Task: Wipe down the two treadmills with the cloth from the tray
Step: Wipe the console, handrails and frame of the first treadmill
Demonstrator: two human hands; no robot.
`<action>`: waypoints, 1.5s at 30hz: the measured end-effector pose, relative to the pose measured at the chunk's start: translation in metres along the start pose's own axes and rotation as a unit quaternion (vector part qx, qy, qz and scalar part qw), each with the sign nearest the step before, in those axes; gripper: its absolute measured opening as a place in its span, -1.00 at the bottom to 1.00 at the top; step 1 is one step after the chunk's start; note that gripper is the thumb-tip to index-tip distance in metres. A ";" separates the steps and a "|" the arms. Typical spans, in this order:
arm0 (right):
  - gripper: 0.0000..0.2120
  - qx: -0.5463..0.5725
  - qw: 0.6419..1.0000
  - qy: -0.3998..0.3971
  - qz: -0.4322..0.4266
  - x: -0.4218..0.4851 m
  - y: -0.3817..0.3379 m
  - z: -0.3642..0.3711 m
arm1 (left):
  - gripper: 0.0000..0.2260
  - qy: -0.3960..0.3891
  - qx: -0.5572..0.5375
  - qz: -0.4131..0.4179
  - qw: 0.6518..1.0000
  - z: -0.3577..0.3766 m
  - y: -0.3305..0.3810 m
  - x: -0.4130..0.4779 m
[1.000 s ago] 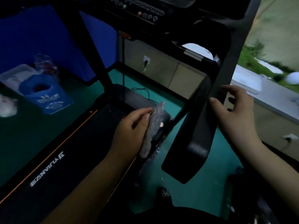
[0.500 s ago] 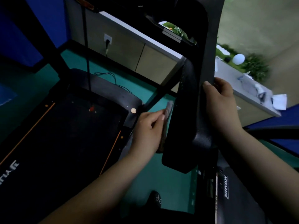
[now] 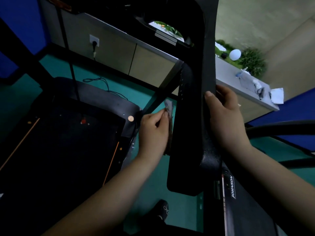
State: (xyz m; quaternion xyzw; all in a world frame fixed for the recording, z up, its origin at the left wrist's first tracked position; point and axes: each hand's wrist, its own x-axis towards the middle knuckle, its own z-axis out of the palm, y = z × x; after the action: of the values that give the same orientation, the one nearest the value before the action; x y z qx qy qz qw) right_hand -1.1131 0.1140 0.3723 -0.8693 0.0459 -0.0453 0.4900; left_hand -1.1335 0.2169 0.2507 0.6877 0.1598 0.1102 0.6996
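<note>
A black treadmill [image 3: 59,142] with orange side stripes is lying at the left on the green floor [image 3: 184,215]. A second treadmill [image 3: 242,206], marked JOHNSON, is standing just beside it at the right. A black handrail [image 3: 187,142] is sloping down between the two. Behind, a white counter [image 3: 228,77] is carrying crumpled paper [image 3: 277,95]. The right hand [image 3: 225,116] is gripping the handrail's right edge, thumb laid over its front face. The left hand [image 3: 153,132] is holding the grey cloth [image 3: 169,107] in curled fingers, pressing it flat against the handrail's left side.
</note>
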 end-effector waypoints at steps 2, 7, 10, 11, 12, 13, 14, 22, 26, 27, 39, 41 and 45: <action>-0.71 0.001 1.000 0.006 -0.001 0.001 0.000 0.001 | -0.72 0.023 -0.036 0.096 0.994 -0.001 0.022 -0.013; -0.69 0.010 1.000 0.010 0.001 0.001 0.001 0.002 | -0.71 -0.031 -0.002 0.123 0.992 0.020 0.027 0.033; -0.69 0.010 1.000 0.008 0.000 0.001 0.000 0.002 | -0.75 -0.052 -0.008 -0.024 0.998 0.025 0.009 0.065; -0.69 0.008 1.000 0.007 0.000 0.000 0.000 0.001 | -0.75 -0.041 -0.025 -0.061 0.997 0.025 0.008 0.066; -0.69 0.008 1.000 0.007 0.000 0.000 0.000 0.001 | -0.75 -0.024 -0.047 -0.076 0.996 0.023 0.011 0.064; -0.70 0.010 1.000 0.007 0.001 0.000 0.001 0.001 | -0.76 -0.004 -0.082 -0.073 0.994 0.020 0.018 0.058; -0.70 0.013 1.000 0.008 0.003 0.000 0.002 0.001 | -0.76 0.012 -0.131 -0.059 0.990 0.017 0.029 0.052; -0.78 0.041 0.999 0.013 0.006 0.001 0.003 0.002 | -0.68 -0.032 -0.052 0.179 0.982 0.039 0.045 0.075; -0.77 0.040 0.999 0.017 0.004 0.000 0.003 0.003 | -0.74 -0.067 0.051 0.024 0.996 0.039 0.019 0.103; -0.76 0.041 0.999 0.016 0.004 0.000 0.003 0.003 | -0.77 -0.082 0.054 -0.035 0.995 0.037 0.014 0.104; -0.74 0.056 0.998 0.018 0.007 -0.001 0.002 0.004 | -0.74 -0.060 0.019 0.087 0.994 0.055 0.054 0.131; -0.75 0.058 0.998 0.016 0.003 -0.001 0.002 0.004 | -0.74 -0.111 0.058 -0.058 0.990 0.054 0.036 0.140; -0.75 0.052 0.999 0.006 0.000 -0.001 0.003 0.003 | -0.78 -0.088 0.027 -0.125 0.988 0.047 0.020 0.127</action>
State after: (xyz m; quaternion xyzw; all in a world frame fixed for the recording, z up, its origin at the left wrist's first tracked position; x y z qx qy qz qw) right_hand -1.1137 0.1152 0.3683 -0.8425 0.0462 -0.0530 0.5341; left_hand -0.9971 0.2216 0.2618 0.6883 0.1848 -0.0433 0.7002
